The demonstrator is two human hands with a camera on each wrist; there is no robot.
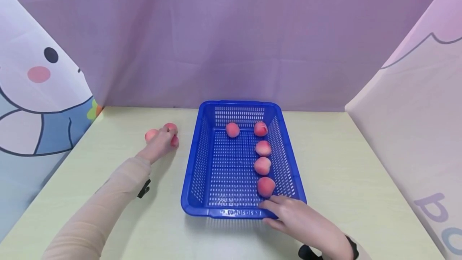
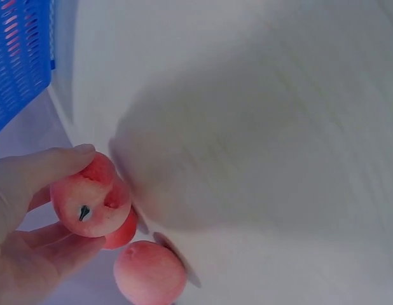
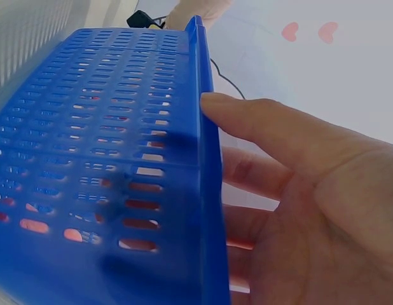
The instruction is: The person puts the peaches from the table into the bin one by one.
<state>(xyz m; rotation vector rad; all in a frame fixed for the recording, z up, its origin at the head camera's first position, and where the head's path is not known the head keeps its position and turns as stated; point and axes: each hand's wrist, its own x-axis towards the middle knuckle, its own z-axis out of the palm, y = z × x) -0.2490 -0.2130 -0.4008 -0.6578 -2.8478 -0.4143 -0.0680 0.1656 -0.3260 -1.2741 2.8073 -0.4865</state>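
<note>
My left hand (image 1: 159, 146) reaches to the table left of the basket. Its thumb and fingers hold a pinkish-red peach (image 2: 88, 202), with a small dark spot at its stem end in the left wrist view. Two more peaches are close by: one (image 2: 149, 273) on the table and one (image 2: 124, 232) partly hidden behind the held peach. My right hand (image 1: 299, 216) grips the near right corner of the blue plastic basket (image 1: 193, 159). In the right wrist view the thumb (image 3: 238, 114) presses the outside of the rim, with the fingers beyond it.
Inside the basket, a row of peaches (image 1: 263, 148) lines the right side, and a single peach (image 1: 232, 130) lies at the far end. A purple cloth (image 1: 223, 43) hangs behind the pale table (image 1: 332, 171). Printed cloths flank both sides.
</note>
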